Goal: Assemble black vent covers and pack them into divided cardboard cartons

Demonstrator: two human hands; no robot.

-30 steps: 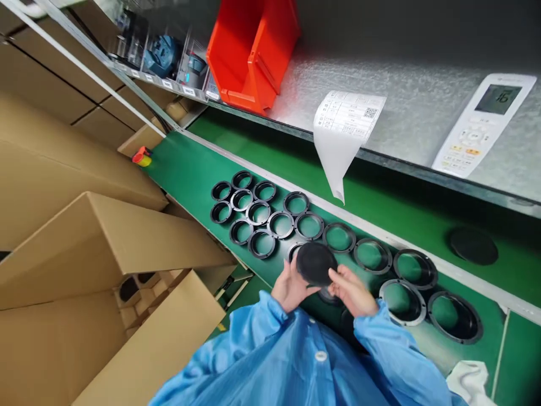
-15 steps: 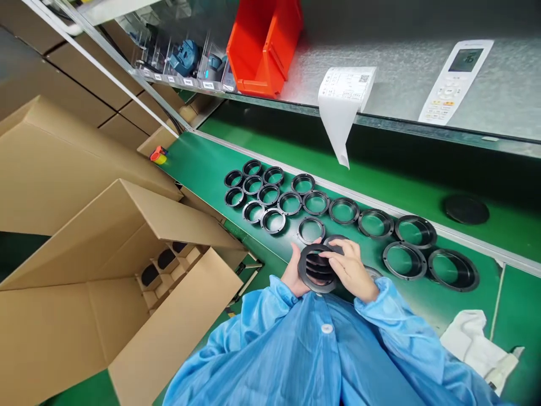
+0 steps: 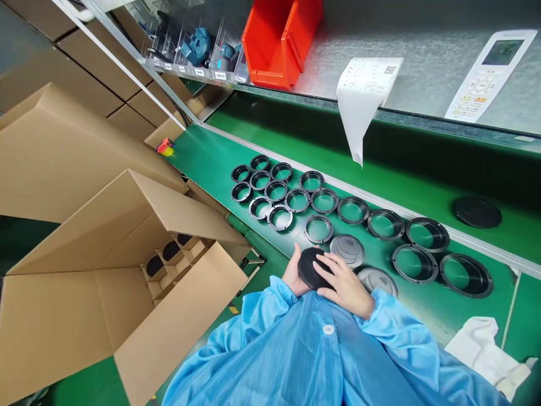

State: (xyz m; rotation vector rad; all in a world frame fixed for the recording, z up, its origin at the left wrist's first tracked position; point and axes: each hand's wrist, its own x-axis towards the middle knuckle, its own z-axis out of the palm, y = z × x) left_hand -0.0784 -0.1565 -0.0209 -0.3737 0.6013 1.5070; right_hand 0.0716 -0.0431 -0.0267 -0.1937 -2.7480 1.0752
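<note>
My left hand (image 3: pixel 293 276) holds a round black vent (image 3: pixel 309 265) from its left side, low at the table's front edge. A flat, matte dark face of it points up, and no slats show; I cannot tell whether this is its back or a cover. My right hand (image 3: pixel 347 286) lies over the right part of the same piece, fingers spread across it and bent onto it. Just beyond this hand two grey slatted round vents (image 3: pixel 347 251) lie on the table. Several black rings (image 3: pixel 319 229) stand on the green table further off.
An open carton (image 3: pixel 169 316) with cardboard dividers and dark discs stands at the left. A black disc (image 3: pixel 477 212) lies under the metal shelf, which bears an orange bin (image 3: pixel 270 51), a paper slip (image 3: pixel 363 90) and a remote control (image 3: pixel 486 84). White cloth (image 3: pixel 477 344) lies at right.
The vent showed its open ring and slats before; now a solid dark face is up. My right hand has moved further over it. The view has shifted slightly.
</note>
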